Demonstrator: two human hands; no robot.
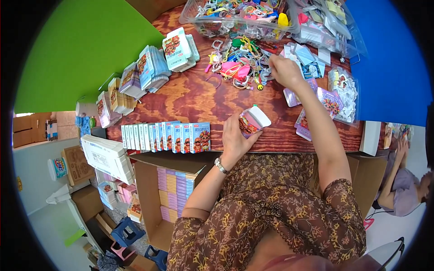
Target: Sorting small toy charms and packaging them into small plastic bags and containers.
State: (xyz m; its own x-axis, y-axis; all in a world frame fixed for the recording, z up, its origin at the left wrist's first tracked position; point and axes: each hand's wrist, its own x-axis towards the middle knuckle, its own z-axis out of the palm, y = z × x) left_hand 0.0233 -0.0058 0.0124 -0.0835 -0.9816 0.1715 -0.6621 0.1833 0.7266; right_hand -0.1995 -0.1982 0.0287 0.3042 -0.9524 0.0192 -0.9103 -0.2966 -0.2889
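My left hand (236,139) is closed round a small pink box (249,125) near the table's front edge. The box's white lid flap stands up, and a bit of green shows at its far rim. Farther off, my right hand (286,72) is at the right side of a loose pile of small trinkets (242,63). Its fingers are curled together at the pile; what they hold, if anything, is hidden. Bands, rings, a pink piece and a yellow smiley charm make up the pile. Cards in blue and white (305,54) lie just beyond this hand.
Upright blue boxes (199,137) form a row at the front left. Stacks of flattened boxes (153,67) stand behind them. Clear bins (235,27) of trinkets line the back; a tray of white pieces (344,92) sits right. A carton (151,203) stands below the edge. Another person (400,189) is at right.
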